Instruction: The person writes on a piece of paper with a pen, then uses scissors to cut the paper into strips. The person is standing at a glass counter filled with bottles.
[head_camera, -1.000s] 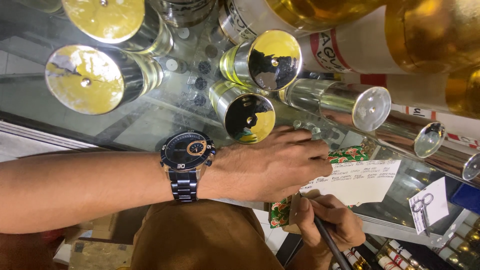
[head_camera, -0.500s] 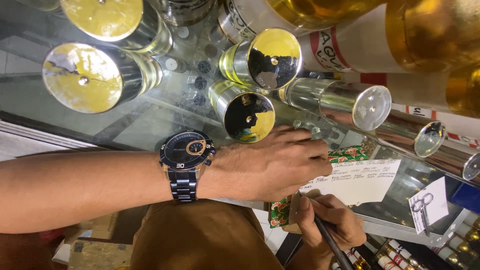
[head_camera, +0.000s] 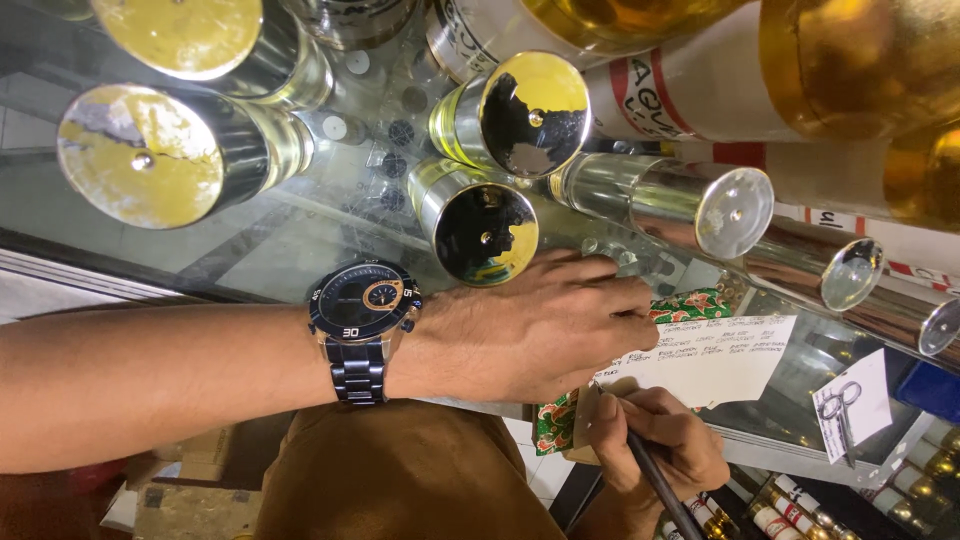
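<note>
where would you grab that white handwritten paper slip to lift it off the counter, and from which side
Take the white paper slip by its free right-hand corner, coming in from the right. That end lies flat and uncovered on the glass counter, while the left hand presses its left end and the right hand, holding a dark pen, crowds its lower left edge.

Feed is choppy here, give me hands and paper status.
Left hand flat on white handwritten paper slip. Right hand gripping dark pen at slip's lower corner. Shiny metal canisters crowd close behind.
</note>
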